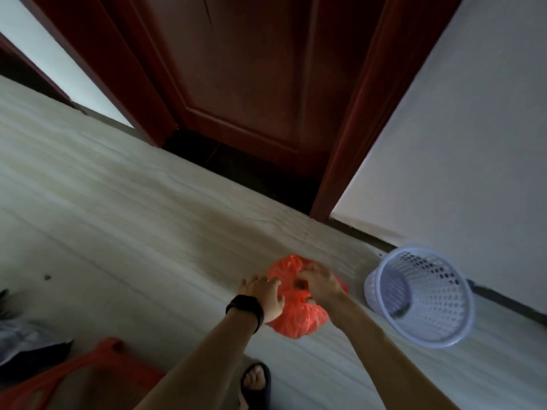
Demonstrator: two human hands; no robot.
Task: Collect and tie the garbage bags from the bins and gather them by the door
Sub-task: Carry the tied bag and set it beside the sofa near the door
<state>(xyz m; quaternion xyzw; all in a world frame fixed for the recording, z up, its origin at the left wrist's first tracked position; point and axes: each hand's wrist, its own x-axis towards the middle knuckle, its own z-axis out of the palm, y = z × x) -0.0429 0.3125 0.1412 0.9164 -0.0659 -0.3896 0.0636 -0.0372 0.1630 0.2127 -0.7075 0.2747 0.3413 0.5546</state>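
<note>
A red plastic garbage bag (297,319) sits low over the pale floor, in front of the dark red door (251,78). My left hand (265,294), with a black band on its wrist, grips the bag's left side. My right hand (318,281) pinches the bunched plastic at the bag's top. Both hands cover much of the bag's upper part. A pale blue perforated bin (420,297) stands just right of the bag, near the wall, with no liner visible inside it.
A white wall (473,128) runs along the right with a dark skirting strip. A red plastic stool (88,371) and dark cloth (26,341) lie at the lower left. My foot in a black sandal (256,383) is at the bottom.
</note>
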